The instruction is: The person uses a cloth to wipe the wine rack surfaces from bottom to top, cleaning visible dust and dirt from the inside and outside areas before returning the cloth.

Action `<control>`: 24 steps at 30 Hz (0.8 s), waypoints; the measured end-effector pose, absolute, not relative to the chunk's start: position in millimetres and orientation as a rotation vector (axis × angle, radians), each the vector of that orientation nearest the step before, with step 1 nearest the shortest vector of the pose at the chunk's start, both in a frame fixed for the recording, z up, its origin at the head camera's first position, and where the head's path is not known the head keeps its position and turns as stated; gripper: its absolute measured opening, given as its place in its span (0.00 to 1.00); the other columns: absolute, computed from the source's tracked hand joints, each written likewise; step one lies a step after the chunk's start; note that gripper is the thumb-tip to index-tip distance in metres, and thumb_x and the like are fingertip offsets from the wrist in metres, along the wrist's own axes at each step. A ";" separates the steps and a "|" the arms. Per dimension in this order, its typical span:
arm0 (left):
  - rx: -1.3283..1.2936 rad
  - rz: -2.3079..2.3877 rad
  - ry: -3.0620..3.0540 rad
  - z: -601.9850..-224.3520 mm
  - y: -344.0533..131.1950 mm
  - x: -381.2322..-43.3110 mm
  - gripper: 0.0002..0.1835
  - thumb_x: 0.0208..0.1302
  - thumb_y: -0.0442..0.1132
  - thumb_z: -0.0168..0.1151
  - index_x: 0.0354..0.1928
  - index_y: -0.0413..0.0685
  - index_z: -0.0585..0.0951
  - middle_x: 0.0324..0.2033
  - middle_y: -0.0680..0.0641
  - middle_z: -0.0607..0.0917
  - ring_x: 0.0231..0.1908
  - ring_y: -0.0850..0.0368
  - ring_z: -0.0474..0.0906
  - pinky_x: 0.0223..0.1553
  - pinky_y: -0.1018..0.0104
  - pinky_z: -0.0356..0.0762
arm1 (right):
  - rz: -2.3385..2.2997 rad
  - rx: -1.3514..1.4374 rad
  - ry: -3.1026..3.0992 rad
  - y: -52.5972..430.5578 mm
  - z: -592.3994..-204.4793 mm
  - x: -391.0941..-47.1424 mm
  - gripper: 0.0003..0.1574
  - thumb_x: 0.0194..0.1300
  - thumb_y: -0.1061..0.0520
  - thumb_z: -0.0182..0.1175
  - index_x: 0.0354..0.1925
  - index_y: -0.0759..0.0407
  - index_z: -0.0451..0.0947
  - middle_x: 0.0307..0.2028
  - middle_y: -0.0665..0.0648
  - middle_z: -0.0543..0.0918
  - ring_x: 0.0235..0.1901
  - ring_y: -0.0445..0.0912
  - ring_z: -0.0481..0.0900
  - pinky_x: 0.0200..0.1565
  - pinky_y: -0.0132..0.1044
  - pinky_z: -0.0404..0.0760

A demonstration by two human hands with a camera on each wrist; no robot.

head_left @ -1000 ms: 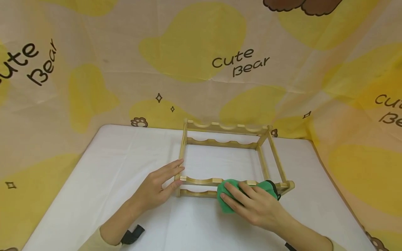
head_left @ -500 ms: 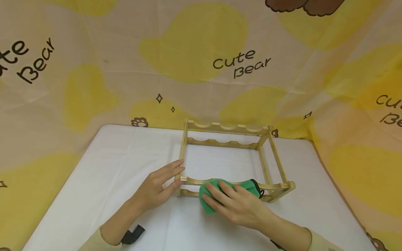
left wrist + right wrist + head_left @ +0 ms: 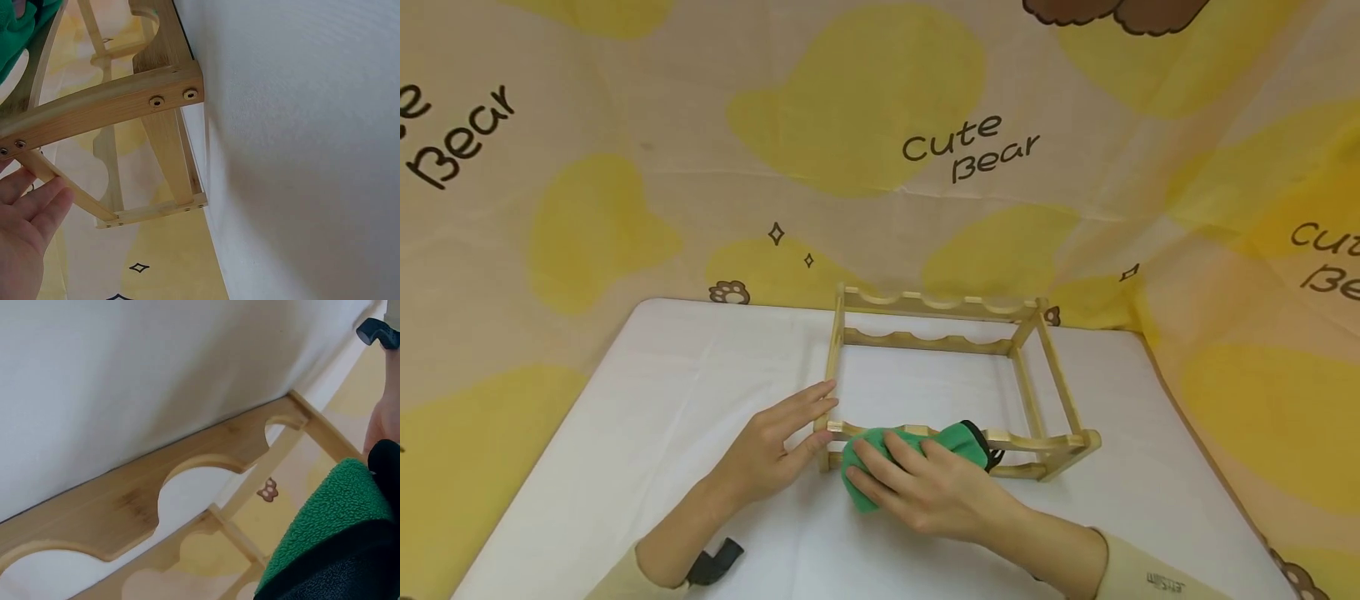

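Note:
A light wooden rack (image 3: 943, 309) with scalloped rails stands on the white table. My left hand (image 3: 767, 446) touches its near left corner, fingers fairly straight against the side. In the left wrist view, several fingertips of that hand (image 3: 28, 228) lie against a wooden bar. My right hand (image 3: 936, 492) grips a green cloth (image 3: 958, 440) with black edging and presses it on the near scalloped rail, left of its middle. The right wrist view shows the cloth's fuzzy pile (image 3: 334, 509) close beside the rails; the right fingers are hidden there.
The white tabletop (image 3: 700, 358) reaches around the rack. Behind and at the sides hangs a yellow patterned fabric (image 3: 865, 100). A black strap (image 3: 715, 562) hangs by the left wrist.
My right hand has slid the green cloth leftward along the near rail, from its right part toward my left hand. The left hand and the rack stay in place.

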State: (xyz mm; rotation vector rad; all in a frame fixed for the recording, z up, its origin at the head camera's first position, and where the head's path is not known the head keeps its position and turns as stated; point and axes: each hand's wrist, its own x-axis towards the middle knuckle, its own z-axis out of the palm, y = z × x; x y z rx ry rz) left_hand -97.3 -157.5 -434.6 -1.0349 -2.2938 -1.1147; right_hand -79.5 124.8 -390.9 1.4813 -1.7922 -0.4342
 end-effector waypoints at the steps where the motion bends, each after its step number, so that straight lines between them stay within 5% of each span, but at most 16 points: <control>1: -1.037 -1.115 -2.292 -434.8 -157.7 -97.3 0.24 0.65 0.31 0.70 0.64 0.38 0.82 0.67 0.37 0.79 0.65 0.42 0.78 0.70 0.68 0.70 | -0.442 1.489 -1.792 122.8 -391.8 -79.0 0.26 0.82 0.57 0.42 0.66 0.46 0.81 0.64 0.57 0.80 0.50 0.49 0.84 0.25 0.30 0.77; 24: -1.033 -1.094 -2.297 -432.7 -160.2 -98.7 0.24 0.67 0.34 0.70 0.65 0.40 0.81 0.69 0.40 0.78 0.67 0.44 0.77 0.70 0.70 0.68 | -0.471 1.449 -2.004 171.6 -385.5 -62.8 0.36 0.84 0.64 0.27 0.63 0.52 0.82 0.65 0.62 0.77 0.50 0.54 0.82 0.26 0.33 0.79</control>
